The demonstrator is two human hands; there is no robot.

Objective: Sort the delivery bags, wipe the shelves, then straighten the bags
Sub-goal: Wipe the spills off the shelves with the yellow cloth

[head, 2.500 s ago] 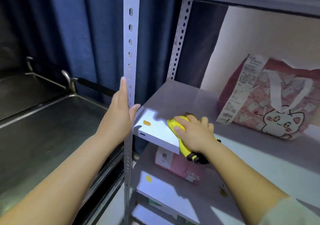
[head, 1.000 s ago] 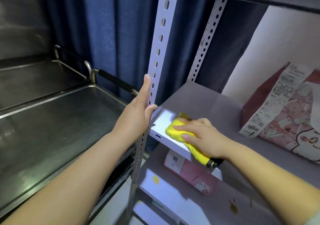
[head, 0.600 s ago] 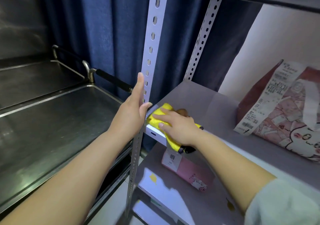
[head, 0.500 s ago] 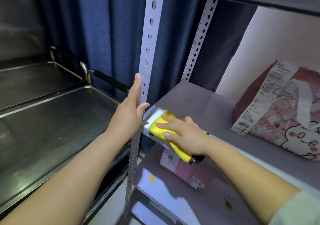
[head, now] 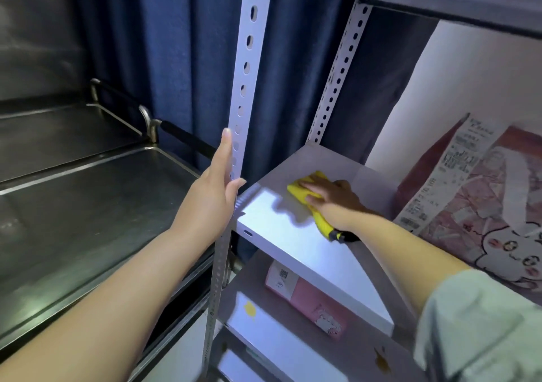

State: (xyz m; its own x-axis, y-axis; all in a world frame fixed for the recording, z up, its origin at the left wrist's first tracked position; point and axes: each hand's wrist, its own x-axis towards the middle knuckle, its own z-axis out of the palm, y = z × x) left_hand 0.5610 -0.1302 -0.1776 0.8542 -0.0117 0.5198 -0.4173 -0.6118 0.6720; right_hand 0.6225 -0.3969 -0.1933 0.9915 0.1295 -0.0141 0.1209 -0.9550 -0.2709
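Cloth (head: pixel 302 189) now deeper on shelf (head: pixel 293 235), off the front corner | right hand (head: pixel 331 202) flat, pressing it | left hand (head: pixel 214 199) straight-fingered against post (head: pixel 243 88) | bag (head: pixel 484 190) lies right of cloth, right hand nearer

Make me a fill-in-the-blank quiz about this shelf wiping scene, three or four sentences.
1. The right hand presses a ____ cloth on the shelf.
2. The left hand touches a post dotted with ____.
3. The bag with the receipt stands to the cloth's ____.
4. A pink packet lies one level ____ the cloth.

Missing words: yellow; holes; right; below.
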